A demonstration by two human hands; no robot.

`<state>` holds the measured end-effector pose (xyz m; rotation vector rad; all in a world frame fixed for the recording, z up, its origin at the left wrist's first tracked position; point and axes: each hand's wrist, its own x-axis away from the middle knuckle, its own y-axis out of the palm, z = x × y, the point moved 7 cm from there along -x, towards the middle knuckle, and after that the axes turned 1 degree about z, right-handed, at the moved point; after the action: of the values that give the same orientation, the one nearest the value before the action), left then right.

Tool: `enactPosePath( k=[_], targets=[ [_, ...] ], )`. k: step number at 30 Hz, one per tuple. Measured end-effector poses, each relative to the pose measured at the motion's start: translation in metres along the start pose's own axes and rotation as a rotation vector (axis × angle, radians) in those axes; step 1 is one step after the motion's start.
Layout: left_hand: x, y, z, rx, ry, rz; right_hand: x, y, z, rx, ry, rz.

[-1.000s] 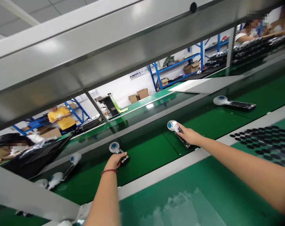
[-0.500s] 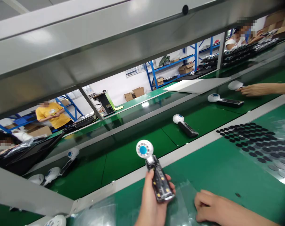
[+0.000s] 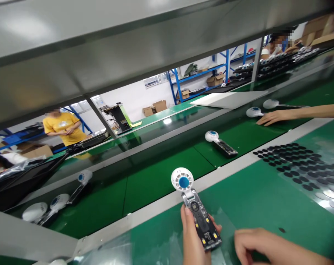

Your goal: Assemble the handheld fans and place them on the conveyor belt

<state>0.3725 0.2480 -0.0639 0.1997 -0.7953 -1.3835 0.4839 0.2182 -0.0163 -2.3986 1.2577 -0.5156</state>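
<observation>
- At the bottom centre of the frame, the left hand [image 3: 193, 239] is closed around the dark, open handle of a small handheld fan [image 3: 196, 209], fingers wrapped around its left side and thumb along the edge, holding it above the green work surface [image 3: 260, 198].
- The fan's round white head with its blue centre points up the frame, just over the grey rail [image 3: 161, 206] that borders the conveyor belt [image 3: 155, 180].
- The right hand [image 3: 255, 248], at the lower right, rests empty on the work surface, fingers loosely curled, just beside the fan's lower end.
- A second fan [image 3: 220, 142] lies on the belt right of centre, well apart from both hands.
- A co-worker's hand [image 3: 271, 117] reaches in from the right edge, flat on the belt beside two more fans [image 3: 255, 111].
- Rows of black round pads [image 3: 291, 162] cover the work surface at the right.
- Three fans [image 3: 59, 202] lie at the lower left of the belt.
- A person in a yellow shirt [image 3: 60, 127] stands at the left, beyond the line.
</observation>
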Motion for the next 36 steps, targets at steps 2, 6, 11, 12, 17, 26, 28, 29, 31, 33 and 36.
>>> enactPosePath(
  k=[2,6,11,12,17,26,28,29,31,33,36],
  targets=[
    [0.0,0.0,0.001,0.001,0.036,-0.006,-0.008,-0.016,-0.004,-0.09,0.075,0.115],
    [0.001,-0.001,0.001,0.024,0.041,0.003,-0.033,-0.033,-0.032,-0.154,-0.005,0.233],
    [0.004,0.0,0.004,-0.015,0.018,0.075,-0.05,-0.036,-0.049,0.057,-0.068,0.294],
    [0.005,-0.001,0.004,-0.013,0.016,0.104,-0.051,-0.035,-0.05,0.081,-0.07,0.29],
    [0.004,-0.008,0.005,-0.041,0.039,0.189,-0.05,-0.031,-0.047,0.099,-0.047,0.281],
    [0.002,-0.016,0.006,-0.142,0.073,0.272,-0.053,-0.028,-0.045,0.106,-0.073,0.316],
    [0.003,-0.016,0.01,-0.163,0.118,0.29,-0.054,-0.027,-0.044,0.113,-0.065,0.311],
    [0.003,-0.016,0.011,-0.174,0.134,0.297,-0.054,-0.027,-0.045,0.116,-0.063,0.309],
    [0.004,-0.016,0.013,-0.192,0.14,0.302,-0.053,-0.027,-0.045,0.124,-0.059,0.305],
    [0.004,-0.015,0.011,-0.2,0.118,0.277,-0.053,-0.027,-0.047,0.148,-0.061,0.304],
    [0.003,-0.015,0.009,-0.211,0.08,0.23,-0.053,-0.027,-0.05,0.207,-0.095,0.298]
  ],
)
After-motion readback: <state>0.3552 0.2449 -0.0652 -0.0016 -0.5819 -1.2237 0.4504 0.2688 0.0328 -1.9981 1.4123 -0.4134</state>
